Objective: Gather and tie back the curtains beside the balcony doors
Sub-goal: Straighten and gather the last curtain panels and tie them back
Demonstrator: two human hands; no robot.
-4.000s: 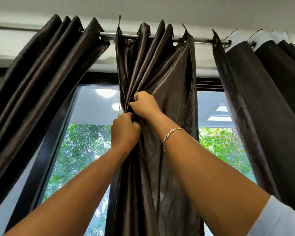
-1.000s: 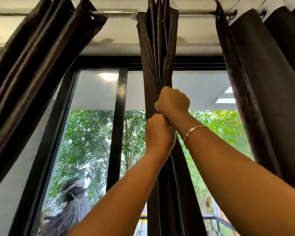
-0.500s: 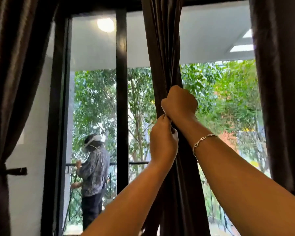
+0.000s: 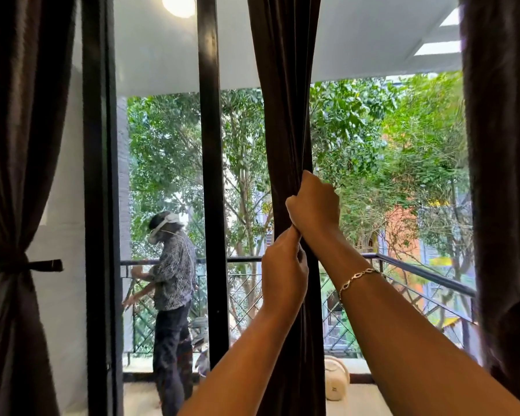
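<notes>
Both fists clamp the gathered middle curtain (image 4: 285, 115) — right hand (image 4: 314, 207) above left hand (image 4: 284, 276). No tie in hand — releasing could spill pleats.

Home interior. A tied-back curtain (image 4: 12, 205) well left of the left hand (image 4: 284, 274); black-framed glass doors (image 4: 210, 175) behind the hand; balcony railing (image 4: 427, 276) and trees (image 4: 373, 130) beyond them.

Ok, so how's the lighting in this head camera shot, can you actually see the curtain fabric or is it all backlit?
Head view: strongly backlit by outdoor daylight, so the gathered dark brown curtain reads almost black, its folds barely visible; the left hand and right hand gripping it are evenly lit and sharp; the round ceiling lamp is blown out to white.
</notes>
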